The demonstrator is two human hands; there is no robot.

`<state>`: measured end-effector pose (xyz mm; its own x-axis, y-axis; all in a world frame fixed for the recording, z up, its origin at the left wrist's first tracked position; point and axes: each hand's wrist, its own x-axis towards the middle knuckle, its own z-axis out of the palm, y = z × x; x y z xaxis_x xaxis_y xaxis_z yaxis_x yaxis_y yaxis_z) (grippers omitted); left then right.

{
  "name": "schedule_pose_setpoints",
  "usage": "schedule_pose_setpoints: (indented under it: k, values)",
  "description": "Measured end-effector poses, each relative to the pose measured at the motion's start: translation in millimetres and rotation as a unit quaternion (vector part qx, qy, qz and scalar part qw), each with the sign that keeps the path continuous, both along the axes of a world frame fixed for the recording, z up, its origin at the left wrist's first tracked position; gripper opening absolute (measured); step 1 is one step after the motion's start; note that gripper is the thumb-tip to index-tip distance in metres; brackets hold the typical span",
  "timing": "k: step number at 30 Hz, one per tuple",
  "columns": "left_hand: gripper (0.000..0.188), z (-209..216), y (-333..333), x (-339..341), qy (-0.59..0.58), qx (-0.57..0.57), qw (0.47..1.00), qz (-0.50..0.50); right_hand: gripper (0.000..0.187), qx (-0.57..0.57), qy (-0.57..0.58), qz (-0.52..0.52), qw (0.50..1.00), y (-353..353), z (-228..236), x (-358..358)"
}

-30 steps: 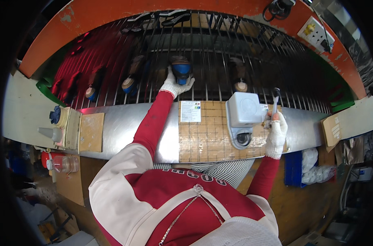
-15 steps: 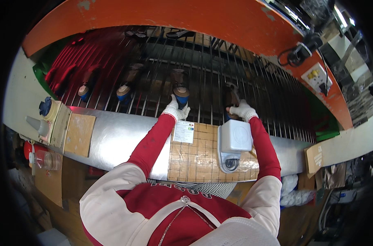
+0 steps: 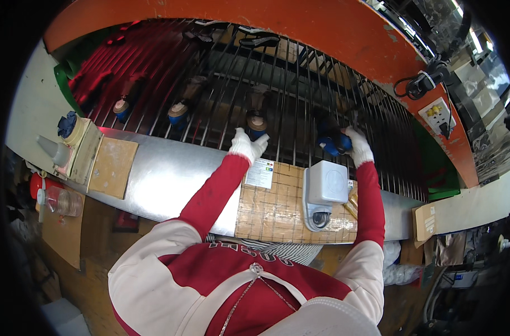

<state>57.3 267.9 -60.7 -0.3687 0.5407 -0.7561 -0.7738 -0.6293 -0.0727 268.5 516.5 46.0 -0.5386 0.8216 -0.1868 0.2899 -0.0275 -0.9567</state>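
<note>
My left hand (image 3: 248,145), in a white glove, cups the near end of a dark shoe upper on a blue last (image 3: 256,121), its fingers and thumb on either side. That shoe lies sole up along the metal rods (image 3: 218,120), toe pointing away. To its right, my right hand (image 3: 360,148), also gloved, grips another shoe on a blue last (image 3: 334,143) by its right side. This one is turned so that more blue shows; part of it is dark and hard to make out. Two similar shoes, a middle one (image 3: 179,112) and a far-left one (image 3: 121,106), rest on the rods.
A metal ledge (image 3: 171,168) runs before me, partly covered by a taped cardboard sheet (image 3: 272,215). On it stands a white plastic device (image 3: 328,182) near my right forearm. An orange beam (image 3: 238,11) arches over the rods. A cardboard piece (image 3: 114,167) lies left.
My right hand has turned and shifted the right shoe, exposing its blue part. My left hand stays at its shoe's near end. The view has shifted slightly.
</note>
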Motion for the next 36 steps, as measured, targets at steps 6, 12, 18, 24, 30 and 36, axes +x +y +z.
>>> schedule_pose_setpoints:
  k: [6,12,18,24,30,36]
  values:
    - [0.093,65,-56,86,0.437,0.164,0.831,-0.302,0.037,0.018,0.173,0.1,0.98,-101,51,43]
    - [0.09,59,-124,131,0.39,0.348,0.785,-0.332,0.053,-0.013,0.218,0.17,0.961,-220,16,103]
    - [0.091,21,-199,136,0.446,0.121,0.846,-0.267,0.019,0.33,-0.188,-0.025,0.925,-262,-37,198]
    - [0.048,14,-230,100,0.425,0.221,0.871,-0.112,0.013,0.471,-0.344,-0.093,0.807,-258,-58,218]
    - [0.058,39,-223,98,0.681,0.052,0.728,0.053,0.013,0.552,-0.359,-0.085,0.748,-246,-62,213]
    - [0.064,74,-217,113,0.833,-0.12,0.538,-0.042,0.014,0.54,-0.348,-0.082,0.762,-244,-57,214]
